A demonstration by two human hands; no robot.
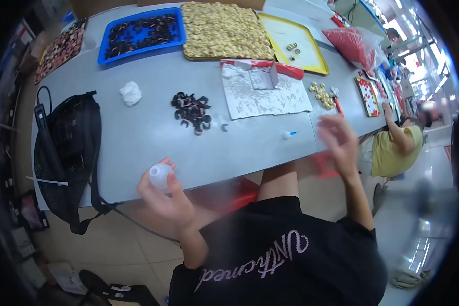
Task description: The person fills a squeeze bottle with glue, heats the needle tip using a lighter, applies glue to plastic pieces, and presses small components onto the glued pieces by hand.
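Observation:
My left hand [163, 196] is closed around a small translucent white squeeze bottle [160, 175], its round open neck facing up, at the table's front edge. Raised above the table's right side, my right hand [339, 143] is blurred by motion; its fingers look loosely apart, with nothing visible in them. A small white nozzle cap with a blue tip [289, 135] lies on the table, left of that hand. A pile of dark curved pieces [190, 109] sits at the middle left. On the right, a heap of small gold pieces [322, 95] is beside a white cloth-like sheet [265, 101].
At the back stand a blue tray [103, 57] of dark pieces, a tray full of gold pieces [227, 30] and a yellow-rimmed tray [319, 53]. A black bag [69, 148] lies left, near crumpled tissue [131, 94]. Another person [395, 148] sits at right.

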